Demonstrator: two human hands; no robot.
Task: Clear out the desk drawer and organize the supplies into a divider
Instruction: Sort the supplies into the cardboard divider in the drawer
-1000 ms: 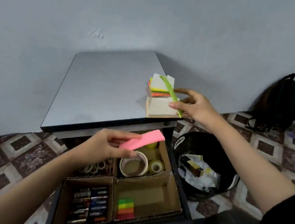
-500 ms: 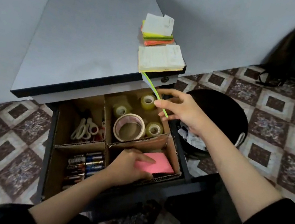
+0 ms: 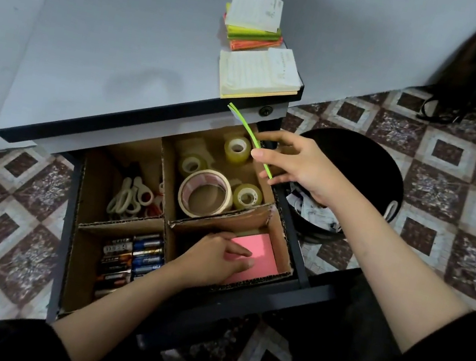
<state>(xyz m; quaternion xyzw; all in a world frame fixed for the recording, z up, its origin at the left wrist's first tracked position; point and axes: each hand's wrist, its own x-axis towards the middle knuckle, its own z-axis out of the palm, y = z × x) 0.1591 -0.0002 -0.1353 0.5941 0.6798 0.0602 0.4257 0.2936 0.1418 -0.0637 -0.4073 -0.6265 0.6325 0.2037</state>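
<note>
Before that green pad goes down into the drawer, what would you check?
1. Grip on the green pad: ok, the right hand pinches it.
2. The pink pad flat in the front right compartment: ok.
3. The left hand off the pink pad: not ok, it rests there.
4. Free room beside the pink pad: cannot tell, the left hand covers it.
5. The desk top cleared: not ok, note stacks lie there.

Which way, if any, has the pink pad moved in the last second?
Yes. The pink pad came down from above the tape rolls into the divider's front-right compartment, under the left hand.
</note>
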